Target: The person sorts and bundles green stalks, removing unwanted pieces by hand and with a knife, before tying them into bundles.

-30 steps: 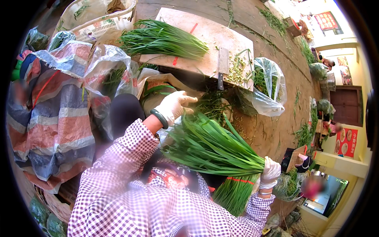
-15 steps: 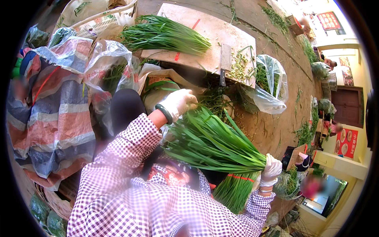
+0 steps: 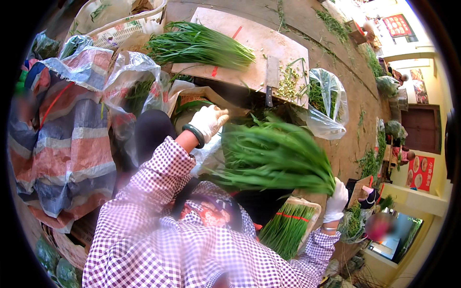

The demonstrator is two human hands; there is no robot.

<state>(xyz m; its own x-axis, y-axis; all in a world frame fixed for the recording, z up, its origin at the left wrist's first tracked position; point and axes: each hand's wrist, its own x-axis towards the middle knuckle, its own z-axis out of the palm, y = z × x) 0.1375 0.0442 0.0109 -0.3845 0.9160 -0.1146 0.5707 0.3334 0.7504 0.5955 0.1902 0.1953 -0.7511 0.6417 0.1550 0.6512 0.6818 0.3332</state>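
Note:
My right hand [image 3: 337,200], in a white glove, grips a thick bunch of garlic chives [image 3: 283,156] by its base. The leaves fan out to the left over my lap, blurred by motion. My left hand [image 3: 210,122], gloved too, with a dark bangle at the wrist, is held just left of the leaf tips, apart from them. Its fingers are loosely bent, and nothing shows between them. Below the held bunch, a bundle of chives [image 3: 286,230] tied with a red band sits in a pale container [image 3: 314,218].
Ahead, a board [image 3: 216,17] carries another bunch of chives [image 3: 201,45], a cleaver [image 3: 272,77] and chopped scraps [image 3: 289,79]. A clear bag of greens [image 3: 331,103] is at its right end. Striped sacking [image 3: 77,144] and a white basket [image 3: 129,24] stand left. Other people work far right.
The held chives have swung up and right, away from my left hand, uncovering more of the banded bundle. My left hand has moved slightly left; my right hand has shifted slightly right.

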